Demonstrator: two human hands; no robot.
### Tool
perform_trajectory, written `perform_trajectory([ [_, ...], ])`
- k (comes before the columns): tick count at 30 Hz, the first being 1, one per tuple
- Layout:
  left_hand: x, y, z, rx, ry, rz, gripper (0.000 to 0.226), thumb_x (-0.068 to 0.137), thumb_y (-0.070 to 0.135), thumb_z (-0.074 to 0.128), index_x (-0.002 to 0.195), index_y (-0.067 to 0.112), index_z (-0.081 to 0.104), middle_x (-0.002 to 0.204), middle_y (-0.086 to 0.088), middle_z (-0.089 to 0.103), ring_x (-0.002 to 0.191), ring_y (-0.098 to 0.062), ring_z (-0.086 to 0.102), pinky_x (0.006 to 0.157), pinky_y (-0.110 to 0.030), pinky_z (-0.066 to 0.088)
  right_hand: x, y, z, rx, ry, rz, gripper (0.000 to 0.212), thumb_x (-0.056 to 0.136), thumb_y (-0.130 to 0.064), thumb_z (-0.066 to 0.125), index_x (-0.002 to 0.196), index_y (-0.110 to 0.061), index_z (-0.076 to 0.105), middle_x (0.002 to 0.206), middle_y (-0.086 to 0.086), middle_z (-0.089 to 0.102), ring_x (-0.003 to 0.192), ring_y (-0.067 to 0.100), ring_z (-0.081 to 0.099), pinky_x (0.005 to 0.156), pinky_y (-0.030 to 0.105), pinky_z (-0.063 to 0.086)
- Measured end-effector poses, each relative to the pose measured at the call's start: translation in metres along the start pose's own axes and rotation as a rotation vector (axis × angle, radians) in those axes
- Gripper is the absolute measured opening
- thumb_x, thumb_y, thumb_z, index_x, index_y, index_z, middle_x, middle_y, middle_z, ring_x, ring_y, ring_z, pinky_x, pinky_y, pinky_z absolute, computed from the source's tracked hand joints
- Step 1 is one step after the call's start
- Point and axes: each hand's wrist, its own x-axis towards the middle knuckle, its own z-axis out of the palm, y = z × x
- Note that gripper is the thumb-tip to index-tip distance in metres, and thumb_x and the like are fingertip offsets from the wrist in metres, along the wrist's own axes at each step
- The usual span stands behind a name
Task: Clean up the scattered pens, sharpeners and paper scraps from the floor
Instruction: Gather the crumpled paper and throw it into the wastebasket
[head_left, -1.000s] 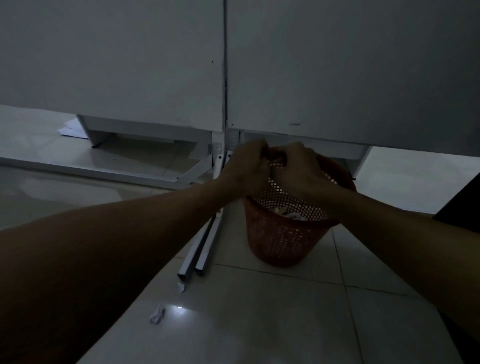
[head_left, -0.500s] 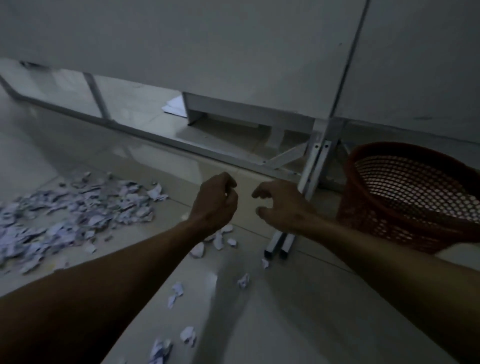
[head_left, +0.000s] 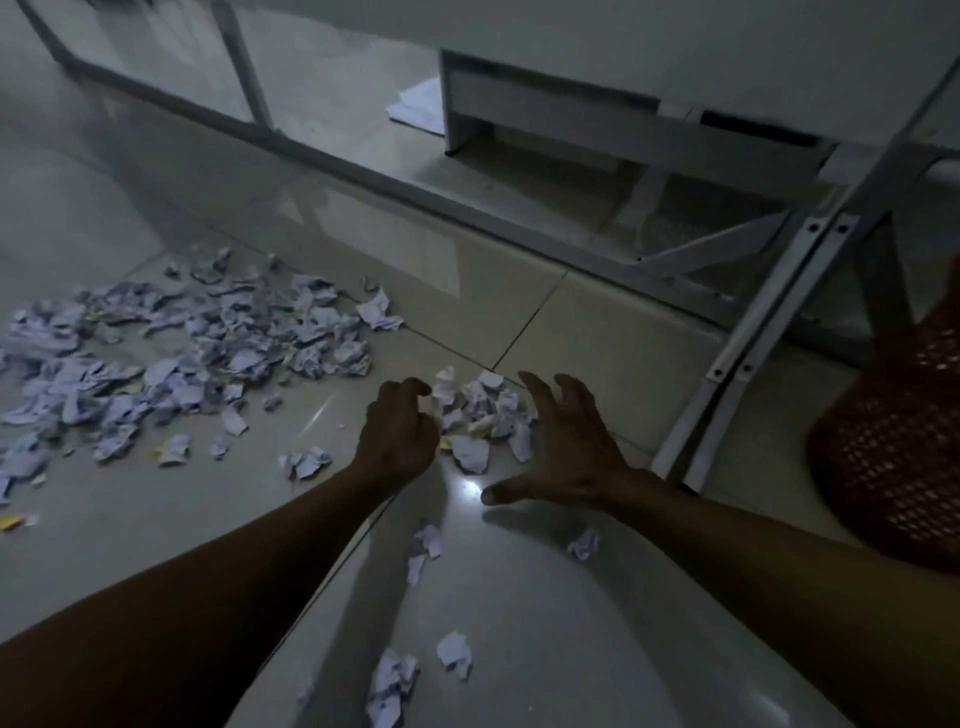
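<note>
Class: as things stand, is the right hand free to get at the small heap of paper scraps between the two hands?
Probably yes: the right hand is spread open beside the small heap, nothing between.
</note>
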Motion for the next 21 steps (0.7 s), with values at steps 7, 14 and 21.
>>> perform_trajectory([
  [7, 0.044, 0.003, 0.021, 0.073, 0.015, 0.067, 0.050, 0.091, 0.012, 0.049, 0.140, 0.021, 0.044, 0.133, -0.020, 0.039, 0.117, -0.040, 0.043, 0.099, -0.041, 0.036, 0.029, -0.011, 0.037, 0.115, 0.131, -0.069, 0.149, 0.033, -0.083, 0.070, 0.151, -0.039, -0.010, 0.161, 0.008, -0.014, 0.147, 0.027, -0.019, 0.120, 0.053, 0.003],
  [14, 0.042, 0.005, 0.037, 0.118, 0.012, 0.226, 0.045, 0.066, 0.033, 0.054, 0.093, 0.001, 0.071, 0.087, -0.021, 0.064, 0.081, -0.036, 0.059, 0.067, -0.032, 0.038, 0.041, -0.018, 0.055, 0.089, 0.271, -0.141, 0.126, 0.050, -0.087, 0.045, 0.155, -0.024, 0.013, 0.161, 0.015, 0.011, 0.150, 0.029, 0.003, 0.121, 0.048, 0.004],
  [21, 0.027, 0.013, 0.028, 0.080, -0.014, 0.245, 0.019, 0.068, 0.024, 0.054, 0.064, 0.007, 0.059, 0.074, -0.018, 0.066, 0.069, -0.037, 0.060, 0.061, -0.029, 0.034, 0.053, -0.024, 0.063, -0.003, 0.277, -0.236, 0.100, 0.061, -0.062, 0.040, 0.147, -0.010, 0.037, 0.152, 0.013, 0.037, 0.145, 0.032, 0.024, 0.120, 0.050, 0.013],
])
